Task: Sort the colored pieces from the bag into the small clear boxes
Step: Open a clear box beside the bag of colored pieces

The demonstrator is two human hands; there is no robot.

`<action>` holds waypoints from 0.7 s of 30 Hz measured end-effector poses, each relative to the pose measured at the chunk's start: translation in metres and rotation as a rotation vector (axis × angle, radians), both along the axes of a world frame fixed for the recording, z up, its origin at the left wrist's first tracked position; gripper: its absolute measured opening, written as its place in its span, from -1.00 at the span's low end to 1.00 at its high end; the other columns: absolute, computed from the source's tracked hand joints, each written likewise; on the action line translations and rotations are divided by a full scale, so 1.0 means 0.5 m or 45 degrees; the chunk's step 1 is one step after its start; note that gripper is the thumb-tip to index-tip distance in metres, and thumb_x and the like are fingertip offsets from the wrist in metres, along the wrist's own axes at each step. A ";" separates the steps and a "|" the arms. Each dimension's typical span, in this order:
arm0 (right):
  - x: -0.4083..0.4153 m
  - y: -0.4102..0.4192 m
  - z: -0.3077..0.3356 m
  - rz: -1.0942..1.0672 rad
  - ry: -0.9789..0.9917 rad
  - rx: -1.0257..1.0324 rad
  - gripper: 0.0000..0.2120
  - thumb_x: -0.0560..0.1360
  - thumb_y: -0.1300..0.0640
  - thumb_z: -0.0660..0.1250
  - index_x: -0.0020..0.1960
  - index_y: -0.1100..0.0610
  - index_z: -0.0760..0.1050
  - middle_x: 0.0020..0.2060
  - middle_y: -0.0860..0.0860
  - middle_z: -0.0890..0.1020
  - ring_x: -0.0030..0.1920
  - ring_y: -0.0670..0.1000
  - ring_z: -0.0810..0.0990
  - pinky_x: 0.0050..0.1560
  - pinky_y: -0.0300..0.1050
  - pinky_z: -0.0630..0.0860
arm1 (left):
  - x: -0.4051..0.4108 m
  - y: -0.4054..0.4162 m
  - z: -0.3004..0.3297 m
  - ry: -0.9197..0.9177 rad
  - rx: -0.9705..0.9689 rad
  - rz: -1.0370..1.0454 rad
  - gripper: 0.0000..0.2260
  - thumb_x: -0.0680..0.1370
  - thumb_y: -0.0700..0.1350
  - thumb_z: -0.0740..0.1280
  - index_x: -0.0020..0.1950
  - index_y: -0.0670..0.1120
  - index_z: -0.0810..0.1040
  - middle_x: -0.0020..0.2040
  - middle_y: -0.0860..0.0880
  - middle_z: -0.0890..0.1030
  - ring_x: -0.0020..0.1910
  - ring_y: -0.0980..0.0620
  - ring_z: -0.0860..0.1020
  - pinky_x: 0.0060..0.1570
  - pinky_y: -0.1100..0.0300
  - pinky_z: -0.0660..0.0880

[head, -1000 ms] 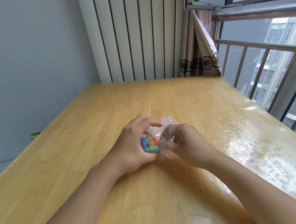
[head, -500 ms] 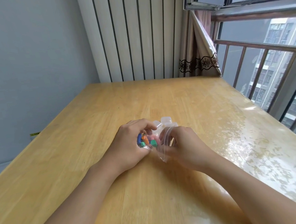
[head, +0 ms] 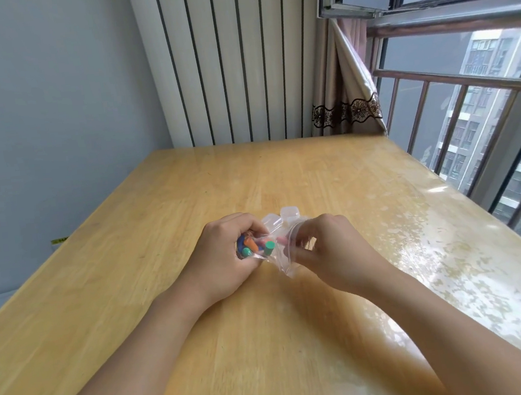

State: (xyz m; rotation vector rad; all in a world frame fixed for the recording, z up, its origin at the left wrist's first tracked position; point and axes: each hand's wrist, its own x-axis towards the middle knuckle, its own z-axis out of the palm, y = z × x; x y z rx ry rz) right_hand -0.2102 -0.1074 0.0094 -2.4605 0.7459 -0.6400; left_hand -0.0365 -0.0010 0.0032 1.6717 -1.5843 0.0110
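Clear plastic zip bag [head: 280, 256] of coloured cylindrical pieces [head: 259, 248], mid-table: left hand [head: 227, 258] grips contents, right hand [head: 328, 248] pinches mouth, probably opening it; small clear boxes [head: 282, 217] behind.

No text, label, brand, number or sign can be read here. The clear bag [head: 286, 252] held between the two hands shows no print on its plastic. The small clear boxes [head: 288, 215] just behind the bag carry no label that I can see. To the left of the bench [head: 159, 224], low at the wall, there is a small yellow strip [head: 59, 240] which may carry dark marks, but it is too small and too blurred to read.
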 end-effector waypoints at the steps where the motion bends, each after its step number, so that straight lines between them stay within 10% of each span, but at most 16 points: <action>1: -0.002 0.000 0.003 -0.009 -0.003 0.001 -0.70 0.59 -0.05 0.37 -0.26 0.03 0.67 -0.28 -0.09 0.69 -0.26 -0.07 0.61 -0.15 -0.05 0.57 | 0.001 0.000 -0.001 -0.006 -0.001 0.011 -0.76 0.36 -0.33 0.53 -0.07 -0.06 0.66 -0.17 0.17 0.62 -0.14 0.19 0.55 -0.16 0.46 0.41; 12: -0.014 -0.004 0.028 0.024 -0.189 0.427 -0.81 0.57 0.04 0.42 -0.19 0.08 0.66 -0.26 -0.06 0.71 -0.43 -0.05 0.57 -0.46 -0.22 0.42 | 0.027 0.000 0.000 -0.035 -0.009 0.191 -0.82 0.40 -0.20 0.55 -0.09 0.00 0.62 -0.15 0.14 0.62 -0.14 0.17 0.57 -0.13 0.35 0.48; 21: -0.030 -0.034 0.039 0.065 -0.529 1.092 -0.82 0.60 0.09 0.37 0.01 0.22 0.62 -0.11 0.02 0.74 -0.21 0.00 0.56 -0.23 -0.17 0.48 | 0.092 0.036 0.017 -0.202 0.309 0.514 -0.77 0.38 -0.20 0.48 -0.11 0.08 0.54 -0.12 0.13 0.56 -0.09 0.01 0.57 -0.12 0.10 0.54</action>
